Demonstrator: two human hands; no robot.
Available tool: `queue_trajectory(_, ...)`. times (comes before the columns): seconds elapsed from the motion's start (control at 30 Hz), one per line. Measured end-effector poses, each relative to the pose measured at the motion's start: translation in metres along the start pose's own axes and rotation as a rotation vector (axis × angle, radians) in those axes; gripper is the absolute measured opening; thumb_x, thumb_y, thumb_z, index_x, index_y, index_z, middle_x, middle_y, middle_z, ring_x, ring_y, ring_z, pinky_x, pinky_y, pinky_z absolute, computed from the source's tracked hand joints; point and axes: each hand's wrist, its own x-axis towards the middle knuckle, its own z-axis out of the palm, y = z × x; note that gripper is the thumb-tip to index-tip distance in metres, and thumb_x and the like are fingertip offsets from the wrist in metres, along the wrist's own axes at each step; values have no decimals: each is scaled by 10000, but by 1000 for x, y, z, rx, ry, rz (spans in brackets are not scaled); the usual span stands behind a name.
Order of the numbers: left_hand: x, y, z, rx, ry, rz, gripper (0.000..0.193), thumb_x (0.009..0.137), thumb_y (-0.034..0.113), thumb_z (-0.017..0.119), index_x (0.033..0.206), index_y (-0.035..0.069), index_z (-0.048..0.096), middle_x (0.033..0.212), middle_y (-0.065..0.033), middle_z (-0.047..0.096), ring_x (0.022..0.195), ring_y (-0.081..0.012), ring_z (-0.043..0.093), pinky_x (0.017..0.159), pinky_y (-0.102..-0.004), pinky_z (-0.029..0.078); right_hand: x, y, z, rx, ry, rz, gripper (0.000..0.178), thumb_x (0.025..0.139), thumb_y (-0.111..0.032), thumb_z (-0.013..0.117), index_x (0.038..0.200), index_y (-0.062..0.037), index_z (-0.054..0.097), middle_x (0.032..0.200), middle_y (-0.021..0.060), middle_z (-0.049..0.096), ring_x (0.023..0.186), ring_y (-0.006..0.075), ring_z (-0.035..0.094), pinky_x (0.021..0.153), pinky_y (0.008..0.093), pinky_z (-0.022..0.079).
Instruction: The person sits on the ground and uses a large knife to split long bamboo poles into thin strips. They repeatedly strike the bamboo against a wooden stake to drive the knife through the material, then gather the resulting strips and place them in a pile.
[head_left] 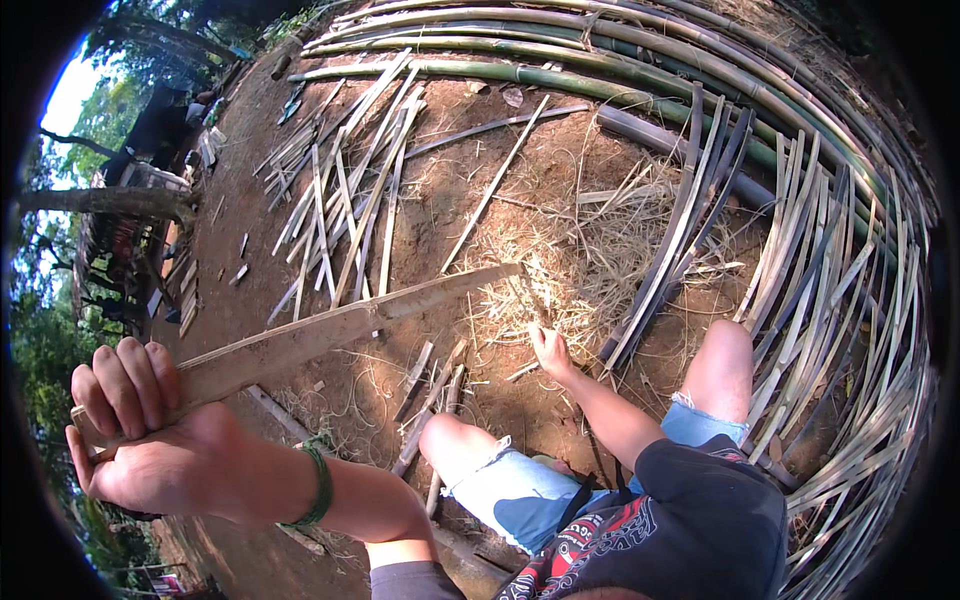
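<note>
My left hand is raised at the left and wrapped round the near end of a long, flat bamboo slat. The slat slants up to the right, and its far end lies over the shavings. My right hand is closed at the middle, just below that far end. A thin, dark, blade-like tool rises from it toward the slat's tip, probably a knife; its handle is hidden in the fingers. Whether the blade touches the slat, I cannot tell. A green cord band circles my left wrist.
Pale shavings cover the ground beyond my right hand. Split bamboo strips lie at the far left, dark strips and a large pile of strips at the right. Whole bamboo poles stretch across the back. Short wood pieces lie by my knee.
</note>
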Motion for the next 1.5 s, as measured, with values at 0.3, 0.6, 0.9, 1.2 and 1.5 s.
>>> queue_trajectory(0.3,-1,14,-24,204,140,124,232,828,245,393,650,131,296,596,-6,251,519,-119,197,470,-273,185,-31,-34,6,135,-226,-84,633,988,-482,485,614,24,551,520,153,529,500,241,504,515,444,407)
queue_trajectory(0.6,5,15,-33,214,171,93,224,824,230,369,644,132,278,598,-14,243,516,-137,194,474,-284,188,-35,-18,13,164,-302,134,651,992,-555,450,668,-11,605,549,98,552,517,204,541,488,442,404)
queue_trajectory(0.9,9,3,-17,287,394,133,270,852,297,373,648,143,283,583,9,233,504,-113,182,449,-263,164,-1,-9,8,41,-249,521,724,965,-610,444,616,5,603,532,109,556,499,229,537,500,422,421)
queue_trajectory(1.2,4,4,-30,-29,36,1,437,929,470,418,663,136,324,582,13,258,523,-99,232,455,-244,206,16,-15,-39,-142,-256,493,724,957,-641,448,565,-44,563,510,67,533,483,178,528,449,409,397)
queue_trajectory(1.5,-25,7,-13,-189,-182,-25,559,942,573,540,658,155,302,502,45,232,444,-74,171,429,-259,113,2,28,-51,-86,28,-5,634,990,-552,457,682,-11,576,580,100,541,554,247,545,580,441,457)
